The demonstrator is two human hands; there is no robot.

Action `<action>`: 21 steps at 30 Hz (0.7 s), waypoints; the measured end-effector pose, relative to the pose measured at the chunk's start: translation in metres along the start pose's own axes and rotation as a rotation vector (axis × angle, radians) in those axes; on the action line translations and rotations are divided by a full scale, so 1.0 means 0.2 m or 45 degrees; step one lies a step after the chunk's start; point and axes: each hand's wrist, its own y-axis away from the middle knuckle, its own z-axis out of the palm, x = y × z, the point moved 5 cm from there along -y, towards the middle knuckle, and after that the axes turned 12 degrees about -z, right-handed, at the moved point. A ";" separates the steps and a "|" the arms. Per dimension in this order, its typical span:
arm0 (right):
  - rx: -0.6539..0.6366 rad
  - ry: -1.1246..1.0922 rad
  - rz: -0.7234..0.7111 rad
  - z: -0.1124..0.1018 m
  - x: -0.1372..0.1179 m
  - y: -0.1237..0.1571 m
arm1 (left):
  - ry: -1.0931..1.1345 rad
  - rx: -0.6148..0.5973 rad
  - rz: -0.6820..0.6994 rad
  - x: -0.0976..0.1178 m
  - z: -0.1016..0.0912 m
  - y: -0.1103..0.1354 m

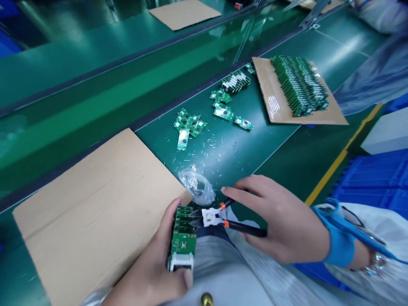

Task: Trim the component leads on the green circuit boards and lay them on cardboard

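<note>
My left hand [153,263] grips a stack of green circuit boards [184,242], with a white part on the nearest board. In my right hand [283,221] is a pair of cutting pliers [210,217] with black handles and orange bands. Their jaws are parted and reach the right edge of the stack; whether they touch a board I cannot tell. A blue wrist strap [338,242] circles my right wrist. Just beyond the pliers lies a clear plastic bag [198,185] holding small shiny bits.
Left of the stack lies a bare cardboard sheet [95,208]. Loose circuit boards [188,125] and scattered wire clippings are on the green bench. Farther right, cardboard [274,106] carries rows of boards [299,85]. Another person's sleeve [366,80] is beside it; blue crates [376,182] stand below.
</note>
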 end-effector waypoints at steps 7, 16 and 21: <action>0.079 0.182 -0.170 -0.03 -0.08 -0.06 | -0.264 0.105 0.199 0.04 -0.01 0.06; 0.167 0.376 -0.267 -0.05 -0.14 -0.11 | -0.430 0.172 0.291 0.07 -0.01 0.10; 0.174 0.455 -0.285 -0.06 -0.15 -0.12 | -0.473 0.263 0.263 0.07 -0.01 0.09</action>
